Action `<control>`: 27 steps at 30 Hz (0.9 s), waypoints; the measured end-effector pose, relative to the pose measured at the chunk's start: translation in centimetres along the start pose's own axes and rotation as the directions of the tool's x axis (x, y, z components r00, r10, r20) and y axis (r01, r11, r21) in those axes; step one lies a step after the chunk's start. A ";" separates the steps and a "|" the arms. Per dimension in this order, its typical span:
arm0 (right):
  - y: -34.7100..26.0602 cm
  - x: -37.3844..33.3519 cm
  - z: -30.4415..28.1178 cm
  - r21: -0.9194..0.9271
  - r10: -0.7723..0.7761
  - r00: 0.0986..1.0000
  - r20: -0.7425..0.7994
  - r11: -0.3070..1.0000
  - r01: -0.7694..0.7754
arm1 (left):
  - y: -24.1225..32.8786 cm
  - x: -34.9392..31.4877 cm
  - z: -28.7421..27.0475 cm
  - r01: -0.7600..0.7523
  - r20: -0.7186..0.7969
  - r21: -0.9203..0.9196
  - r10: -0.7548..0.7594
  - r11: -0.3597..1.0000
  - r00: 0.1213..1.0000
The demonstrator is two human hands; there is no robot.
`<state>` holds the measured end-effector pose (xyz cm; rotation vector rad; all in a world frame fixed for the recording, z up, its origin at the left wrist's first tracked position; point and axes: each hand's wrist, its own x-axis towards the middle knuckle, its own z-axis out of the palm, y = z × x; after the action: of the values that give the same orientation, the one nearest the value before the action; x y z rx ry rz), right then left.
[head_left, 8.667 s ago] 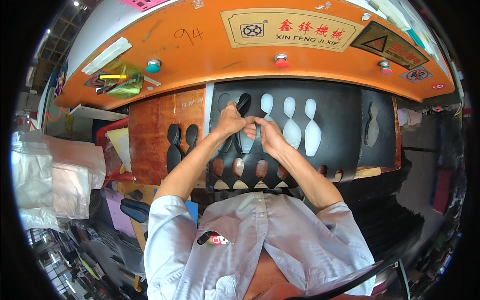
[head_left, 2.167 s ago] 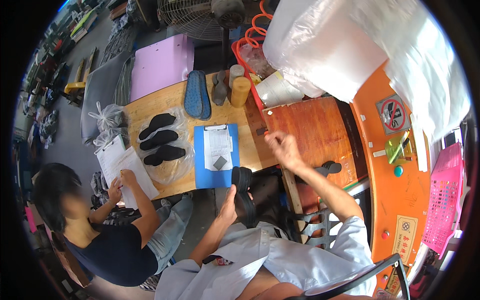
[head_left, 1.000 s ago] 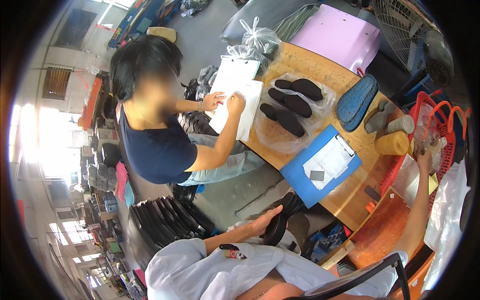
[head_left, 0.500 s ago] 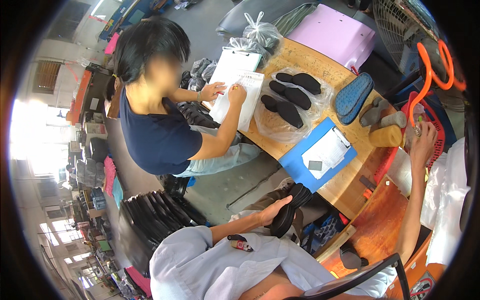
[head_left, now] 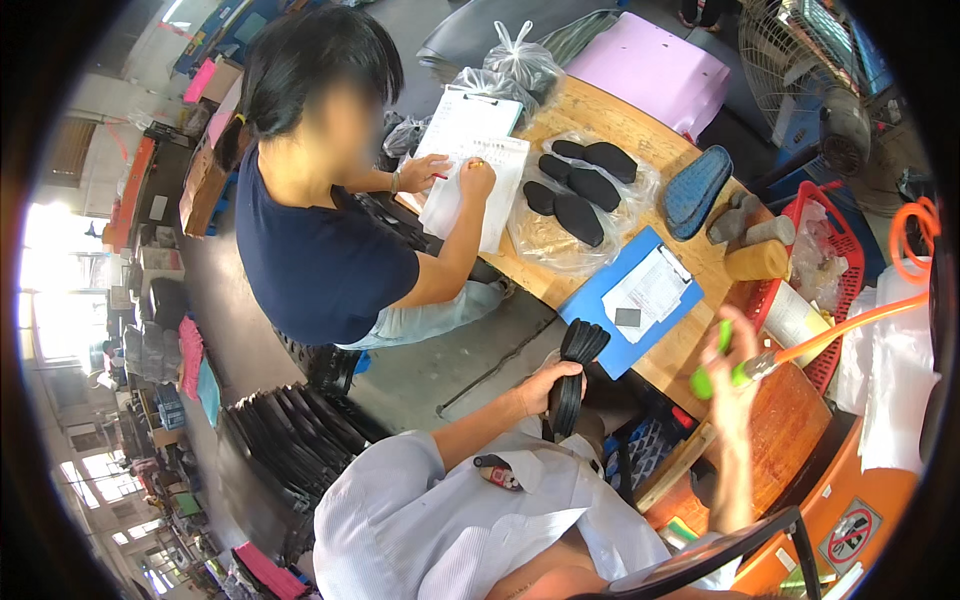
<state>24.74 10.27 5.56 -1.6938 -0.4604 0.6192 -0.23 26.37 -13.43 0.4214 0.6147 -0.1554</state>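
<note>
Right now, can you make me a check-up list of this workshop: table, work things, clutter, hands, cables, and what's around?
Surface: wooden table, bearing several things.
Job's things: stack of black sole-shaped pieces; green tool, raised off the table.
Clutter: blue clipboard with papers, more black pieces on clear plastic, blue soles, yellow roll, red basket.
Hands: left hand grips the stack; right hand, blurred, holds the green tool.
Cables: orange hose joins the tool, coiled farther along.
Surroundings: co-worker leaning over papers; wire-cage fan beyond the table; piled black sheets at lower left.
</note>
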 end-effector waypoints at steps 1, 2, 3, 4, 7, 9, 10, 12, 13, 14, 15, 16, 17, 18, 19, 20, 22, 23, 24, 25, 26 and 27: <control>0.1 -1.9 1.2 0.129 0.053 0.996 0.069 0.990 -0.062 | -0.1 -0.2 -0.2 0.010 0.006 -0.044 -0.010 0.999 1.000; 0.5 -3.8 2.6 0.318 0.112 0.988 0.107 0.938 -0.140 | -0.2 -0.3 -0.4 0.008 0.042 -0.097 -0.004 0.995 0.999; 0.8 -5.1 3.3 0.362 0.157 0.977 0.145 0.910 -0.201 | -0.6 -0.5 -0.4 0.025 0.044 -0.116 -0.020 0.993 0.999; 1.5 -6.0 4.2 0.497 0.131 0.966 0.224 0.837 -0.229 | -1.0 -0.7 -0.5 0.039 0.048 -0.133 -0.033 0.990 0.998; 2.5 -9.5 5.3 0.536 0.175 0.979 0.103 0.819 -0.203 | -2.9 -1.2 -0.6 0.072 0.071 -0.152 -0.062 0.986 0.996; 2.4 -12.0 5.0 0.512 0.230 0.973 -0.016 0.838 -0.189 | -4.6 -1.4 -0.6 0.131 0.101 -0.212 -0.112 0.968 0.989; 2.1 -13.0 4.8 0.557 0.252 0.968 -0.022 0.807 -0.198 | -5.4 -1.5 -0.5 0.175 0.142 -0.210 -0.147 0.962 0.979; 2.0 -14.2 5.5 0.537 0.246 0.962 -0.117 0.831 -0.147 | -7.4 -1.5 -0.1 0.215 0.116 -0.179 -0.196 0.960 0.974; 1.9 -14.7 5.8 0.506 0.216 0.966 -0.142 0.855 -0.117 | -8.3 -1.3 0.1 0.263 0.106 -0.191 -0.246 0.946 0.963; 1.7 -15.2 5.9 0.473 0.192 0.968 -0.164 0.876 -0.093 | -9.0 -1.1 0.2 0.330 0.137 -0.234 -0.305 0.915 0.942; 1.6 -15.5 6.0 0.486 0.226 0.955 -0.195 0.868 -0.106 | -9.6 -1.0 0.3 0.342 0.108 -0.181 -0.327 0.922 0.939; 1.5 -15.6 5.9 0.463 0.200 0.946 -0.254 0.884 -0.063 | -10.0 -0.9 0.3 0.349 0.108 -0.141 -0.335 0.927 0.936; 1.5 -15.7 5.8 0.443 0.176 0.939 -0.294 0.896 -0.029 | -10.3 -1.0 0.1 0.361 0.085 -0.158 -0.352 0.919 0.932; 1.5 -15.8 5.7 0.421 0.151 0.931 -0.333 0.907 0.004 | -10.4 -1.1 -0.1 0.359 0.068 -0.185 -0.353 0.915 0.933; 1.6 -15.6 5.5 0.368 0.139 0.915 -0.378 0.930 0.011 | -10.5 -1.3 -0.5 0.372 0.027 -0.201 -0.374 0.906 0.927; 1.7 -15.6 5.5 0.436 0.166 0.937 -0.307 0.900 -0.016 | -10.5 -1.5 -0.9 0.360 0.037 -0.238 -0.362 0.902 0.931; 2.0 -15.4 5.7 0.566 0.214 0.954 -0.211 0.822 -0.059 | -10.4 -1.9 -1.8 0.369 0.055 -0.304 -0.371 0.878 0.927; 2.3 -15.3 6.2 0.534 0.225 0.949 -0.222 0.842 -0.076 | -10.5 -2.1 -2.1 0.332 0.018 -0.230 -0.337 0.915 0.941; 2.6 -15.0 6.6 0.434 0.194 0.946 -0.260 0.899 -0.065 | -10.7 -2.2 -2.4 0.361 0.001 -0.231 -0.370 0.904 0.929; 2.9 -15.0 7.0 0.395 0.194 0.941 -0.276 0.916 -0.073 | -11.1 -2.2 -2.5 0.370 0.026 -0.201 -0.372 0.907 0.928; 3.1 -14.9 7.3 0.366 0.195 0.946 -0.260 0.926 -0.091 | -11.4 -2.1 -2.5 0.374 0.055 -0.193 -0.371 0.907 0.927; 3.2 -14.9 7.5 0.444 0.221 0.942 -0.255 0.892 -0.089 | -11.9 -1.9 -2.5 0.406 -0.009 -0.195 -0.415 0.893 0.910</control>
<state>8.37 6.28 3.60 -1.3745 0.0362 0.5211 -6.18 16.74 -18.12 0.1045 0.7577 -0.4884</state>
